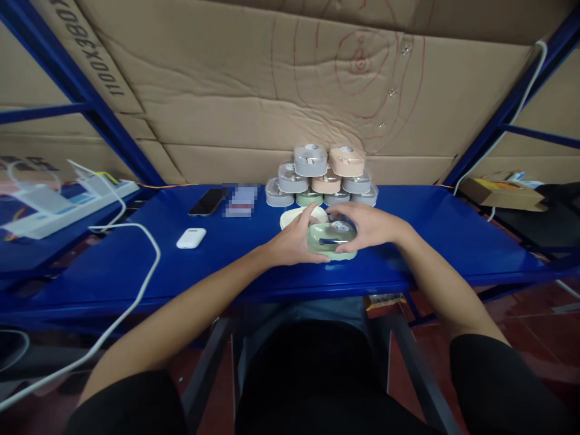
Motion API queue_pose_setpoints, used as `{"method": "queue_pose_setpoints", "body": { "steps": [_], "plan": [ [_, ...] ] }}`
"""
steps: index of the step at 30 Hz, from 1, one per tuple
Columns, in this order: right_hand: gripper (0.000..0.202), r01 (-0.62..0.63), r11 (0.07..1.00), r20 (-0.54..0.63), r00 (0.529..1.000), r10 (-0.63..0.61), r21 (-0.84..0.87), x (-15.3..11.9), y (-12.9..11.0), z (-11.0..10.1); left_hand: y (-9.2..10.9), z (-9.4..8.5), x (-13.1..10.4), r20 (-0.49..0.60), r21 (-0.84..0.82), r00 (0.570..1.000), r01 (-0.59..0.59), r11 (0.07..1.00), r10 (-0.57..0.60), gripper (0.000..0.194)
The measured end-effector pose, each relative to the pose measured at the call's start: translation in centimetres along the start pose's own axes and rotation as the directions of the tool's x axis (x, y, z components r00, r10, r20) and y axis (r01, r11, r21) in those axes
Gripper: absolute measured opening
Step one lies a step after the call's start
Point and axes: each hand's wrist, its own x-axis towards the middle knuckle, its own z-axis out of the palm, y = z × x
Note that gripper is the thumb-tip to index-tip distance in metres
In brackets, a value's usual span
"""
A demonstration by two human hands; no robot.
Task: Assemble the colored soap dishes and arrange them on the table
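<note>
A green box with a clear lid (pixel 333 240) is between my two hands, low over the blue table near its front edge. My left hand (pixel 296 240) grips its left side, thumb on top and fingers along the lower edge. From the right, my right hand (pixel 367 226) curls its fingers around the lid and far side. A dark strip and a round label show through or on the lid. Just behind sits a cream-coloured open dish or tray (pixel 290 217), partly covered by my left hand.
Several similar grey, peach and green boxes (pixel 310 162) are stacked at the back of the blue table (pixel 235 254). To the left lie a dark phone (pixel 206 202), a blurred-out packet (pixel 241 200) and a white earbud case (pixel 191 238). A white cable (pixel 151 266) crosses the table's left end.
</note>
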Motion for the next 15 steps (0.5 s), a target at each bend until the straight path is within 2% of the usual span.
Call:
{"method": "queue_pose_setpoints", "body": {
  "steps": [4,10,15],
  "plan": [
    [0.093,-0.008,0.999,0.029,1.0,0.009,-0.033,0.5,-0.5,1.1,0.0,-0.1,0.0,0.009,0.011,1.0,0.019,1.0,-0.019,0.149],
    [0.092,0.0,1.0,0.061,0.998,0.0,0.0,0.7,-0.3,1.6,0.0,-0.2,0.0,0.024,0.04,0.999,0.042,0.998,-0.043,0.148],
    [0.094,0.098,0.995,0.04,0.994,-0.098,0.002,0.9,-0.4,1.9,0.1,-0.2,0.0,0.016,0.05,0.999,0.032,0.998,-0.033,0.146]
  ]
}}
